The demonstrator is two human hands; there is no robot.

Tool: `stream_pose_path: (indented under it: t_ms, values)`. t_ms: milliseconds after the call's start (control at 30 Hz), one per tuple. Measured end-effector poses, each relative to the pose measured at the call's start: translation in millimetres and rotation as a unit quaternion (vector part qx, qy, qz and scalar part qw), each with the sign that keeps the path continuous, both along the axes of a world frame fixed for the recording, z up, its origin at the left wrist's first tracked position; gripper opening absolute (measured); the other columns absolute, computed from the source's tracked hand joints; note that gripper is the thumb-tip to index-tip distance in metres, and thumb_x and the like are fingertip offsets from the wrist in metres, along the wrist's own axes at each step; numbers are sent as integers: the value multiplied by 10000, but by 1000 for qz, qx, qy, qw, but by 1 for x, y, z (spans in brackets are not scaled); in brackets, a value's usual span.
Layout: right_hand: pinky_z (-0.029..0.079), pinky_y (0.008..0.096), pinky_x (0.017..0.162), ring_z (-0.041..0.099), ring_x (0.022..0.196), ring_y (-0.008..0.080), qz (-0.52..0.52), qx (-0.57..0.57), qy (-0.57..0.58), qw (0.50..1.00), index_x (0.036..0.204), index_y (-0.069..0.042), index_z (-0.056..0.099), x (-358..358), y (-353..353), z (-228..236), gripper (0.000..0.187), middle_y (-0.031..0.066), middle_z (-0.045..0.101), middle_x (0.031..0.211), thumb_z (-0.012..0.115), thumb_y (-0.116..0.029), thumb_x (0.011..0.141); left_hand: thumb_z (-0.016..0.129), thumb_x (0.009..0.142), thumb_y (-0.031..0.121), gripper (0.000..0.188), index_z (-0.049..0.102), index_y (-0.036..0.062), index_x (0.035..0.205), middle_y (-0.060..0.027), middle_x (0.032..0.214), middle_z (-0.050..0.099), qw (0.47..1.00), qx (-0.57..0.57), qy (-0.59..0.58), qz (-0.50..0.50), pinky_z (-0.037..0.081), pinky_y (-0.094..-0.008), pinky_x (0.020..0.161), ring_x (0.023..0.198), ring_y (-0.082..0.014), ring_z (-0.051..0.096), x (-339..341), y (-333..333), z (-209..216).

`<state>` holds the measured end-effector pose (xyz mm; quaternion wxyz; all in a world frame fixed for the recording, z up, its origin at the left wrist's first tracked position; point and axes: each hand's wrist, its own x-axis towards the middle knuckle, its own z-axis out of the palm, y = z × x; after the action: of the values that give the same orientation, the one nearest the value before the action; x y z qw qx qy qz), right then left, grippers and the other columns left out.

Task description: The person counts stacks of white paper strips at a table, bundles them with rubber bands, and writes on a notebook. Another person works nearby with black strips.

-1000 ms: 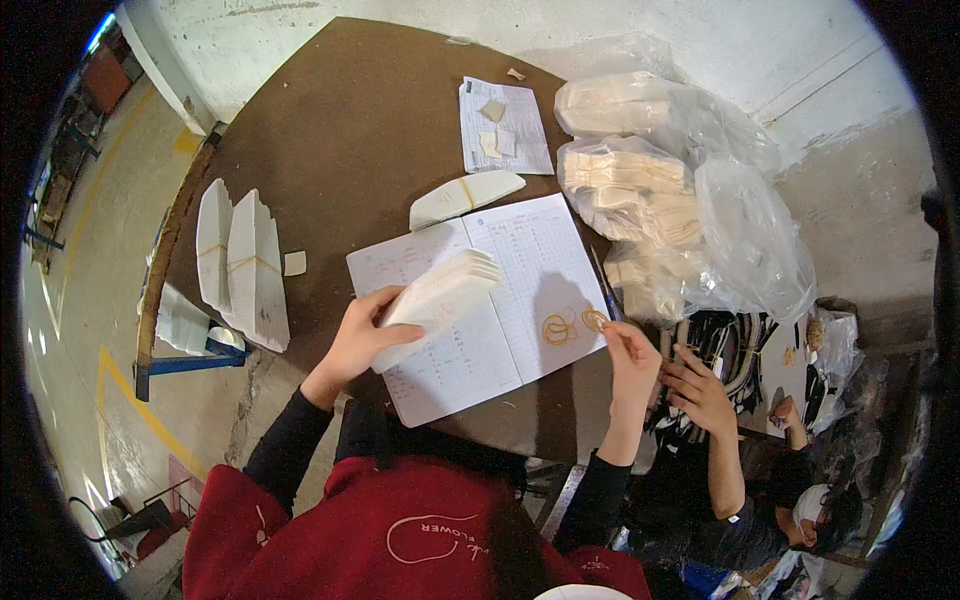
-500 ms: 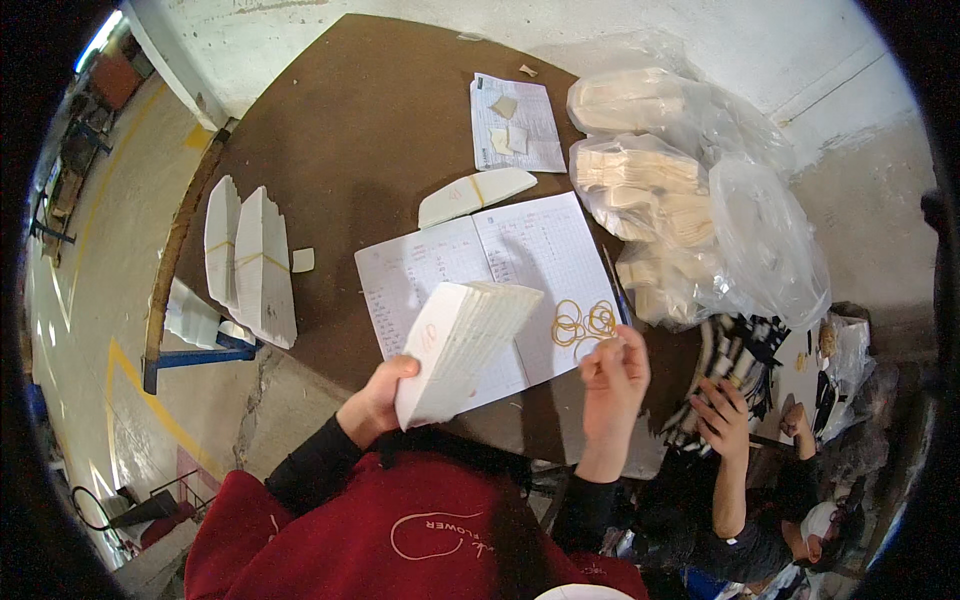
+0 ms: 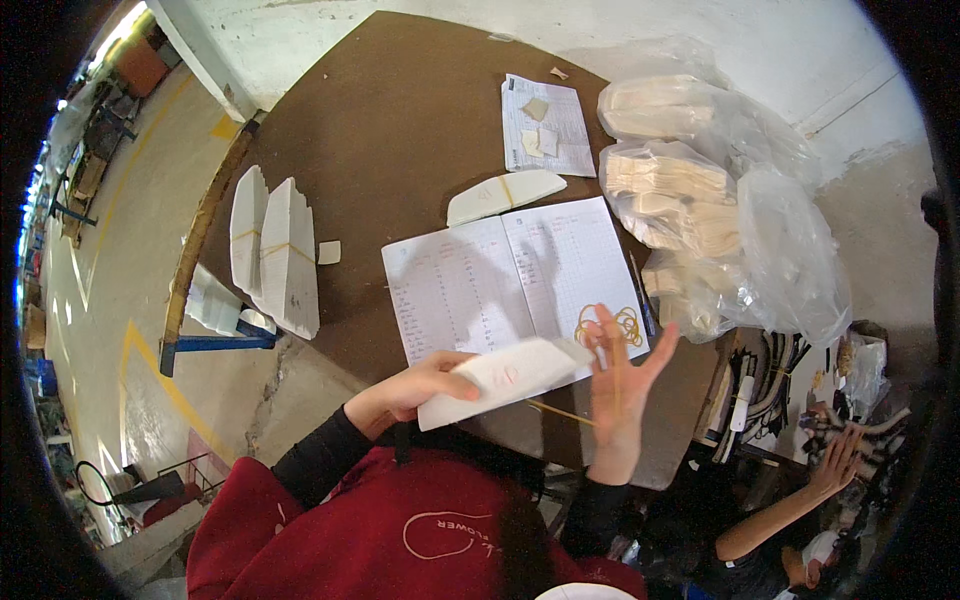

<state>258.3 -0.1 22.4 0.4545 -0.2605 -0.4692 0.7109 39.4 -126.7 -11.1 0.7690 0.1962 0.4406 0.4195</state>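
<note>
In my left hand [image 3: 425, 387] is a stack of white, flat cut pieces [image 3: 515, 375], tilted over the notebook's lower edge, with a red mark on its face. The thumb lies on top and the fingers curl beneath. My right hand [image 3: 620, 400] is at the stack's right end, fingers spread, with a yellow rubber band [image 3: 562, 412] hooked on it and stretched toward the stack's underside. How far the band goes round the stack is hidden. Beside the right fingertips, a small heap of rubber bands [image 3: 628, 325] rests on the open notebook [image 3: 450, 275].
Banded white stacks [image 3: 288, 260] stand at the table's left, another [image 3: 507, 196] behind the notebook. Clear bags of cream-coloured pieces [image 3: 670, 190] fill the right side. A printed sheet [image 3: 560, 110] with scraps lies farther back. At lower right, a co-worker's hand [image 3: 835, 460] handles dark strips.
My left hand has tipped the stack flatter and toward the right. My right hand has come from the rubber-band heap to the stack with a band. The co-worker's hand has moved right.
</note>
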Motion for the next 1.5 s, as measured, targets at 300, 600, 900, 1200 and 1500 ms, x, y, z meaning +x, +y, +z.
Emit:
stream_pose_path:
  t_ms: [300, 600, 900, 1200, 1500]
  values:
    - [481, 437, 954, 553, 1205, 358, 468, 368, -24, 803, 858, -9, 634, -28, -29, 79, 364, 246, 563, 1271, 860, -260, 722, 796, 783, 276, 669, 520, -22, 1315, -129, 1123, 649, 984, 18, 152, 89, 496, -291, 817, 935, -177, 623, 33, 9, 2]
    - [497, 390, 852, 580, 884, 211, -13, -180, 588, 788, 1078, -3, 568, 21, -11, 15, 345, 94, 593, 1006, 712, -236, 869, 567, 862, 523, 803, 399, -49, 1400, -254, 1252, 581, 944, 56, -59, 321, 553, -445, 870, 1067, -352, 638, -6, 7, 9]
    - [278, 496, 1137, 349, 1382, 250, 5, -29, 36, 999, 1469, 29, 291, -25, -16, -29, 1103, 144, 388, 1474, 853, -478, 667, 745, 796, 361, 782, 431, -46, 1385, -155, 1192, 620, 976, -25, -161, 147, 530, -331, 851, 1003, -219, 644, 16, -7, -6]
    - [487, 438, 920, 584, 1098, 363, 394, 385, -254, 795, 1329, -38, 498, -19, -5, 72, 818, 171, 594, 1209, 842, -374, 668, 771, 794, 292, 549, 627, -12, 1228, -90, 1070, 673, 973, 93, 192, -92, 484, -281, 866, 948, -129, 611, 25, -11, 10]
    - [505, 272, 511, 593, 715, 174, 97, -33, 454, 885, 964, -10, 711, 15, -24, 20, 164, 65, 685, 886, 720, -122, 845, 729, 809, 273, 624, 505, -40, 1301, -144, 1118, 655, 942, 96, -132, 293, 543, -337, 830, 962, -203, 662, 11, 15, 13]
